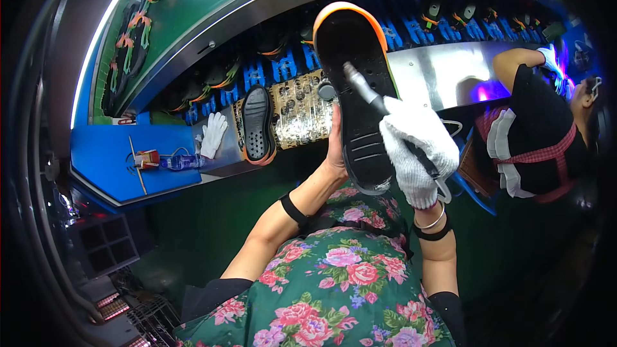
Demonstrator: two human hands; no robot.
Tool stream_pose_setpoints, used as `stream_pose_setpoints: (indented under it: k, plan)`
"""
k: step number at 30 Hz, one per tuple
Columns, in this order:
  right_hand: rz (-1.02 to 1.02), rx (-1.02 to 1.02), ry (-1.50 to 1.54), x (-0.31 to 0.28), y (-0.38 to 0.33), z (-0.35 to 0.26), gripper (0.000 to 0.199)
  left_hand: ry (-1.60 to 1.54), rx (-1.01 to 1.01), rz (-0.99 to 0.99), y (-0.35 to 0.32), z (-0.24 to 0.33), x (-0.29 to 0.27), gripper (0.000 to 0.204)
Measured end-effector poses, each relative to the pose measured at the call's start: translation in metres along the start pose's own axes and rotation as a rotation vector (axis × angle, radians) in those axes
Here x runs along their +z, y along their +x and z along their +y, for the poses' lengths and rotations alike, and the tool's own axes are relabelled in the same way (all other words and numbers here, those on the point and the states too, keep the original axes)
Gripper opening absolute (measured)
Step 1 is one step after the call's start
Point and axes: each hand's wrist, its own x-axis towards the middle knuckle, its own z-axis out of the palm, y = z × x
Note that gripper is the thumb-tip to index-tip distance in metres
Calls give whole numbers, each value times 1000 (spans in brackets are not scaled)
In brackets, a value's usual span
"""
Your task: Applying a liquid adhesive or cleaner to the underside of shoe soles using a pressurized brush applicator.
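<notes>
Long metal workbench (421,67) crosses the room beyond both hands, with a row of blue stands (254,75) behind it and a dark green floor (212,209) below. A second sole (258,125) rests on the bench to the left of the left hand; farther left lie a white glove (213,135) and a plastic bottle (183,162). A co-worker (543,135) sits well to the right of the right hand.

Black sole (360,112): located above the bench edge, directly to the right of the bare left hand (335,144), which is clamped on its left edge; part of that hand is hidden behind it. The gloved right hand (421,148), at the sole's right edge, is closed around a brush (365,87). From where I stand, I cannot tell whether the tip touches the sole.

Orientation: the orange-rimmed end points away from the worker. The long axis runs from there back toward the worker's body, far end tilted slightly left.
</notes>
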Motion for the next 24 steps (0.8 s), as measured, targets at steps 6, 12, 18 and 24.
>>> stream_pose_setpoints:
  k: [6,12,18,24]
  plan:
    - [-138,-89,-186,10,-3,-10,22,-19,-50,-133,13,7,16,106]
    - [6,40,-75,2,-1,1,20,-34,9,-181,26,9,23,108]
    - [-54,-14,8,9,4,-1,23,-65,-102,-217,45,15,8,111]
    - [-94,-104,-160,9,7,8,30,-282,-100,-303,55,32,8,110]
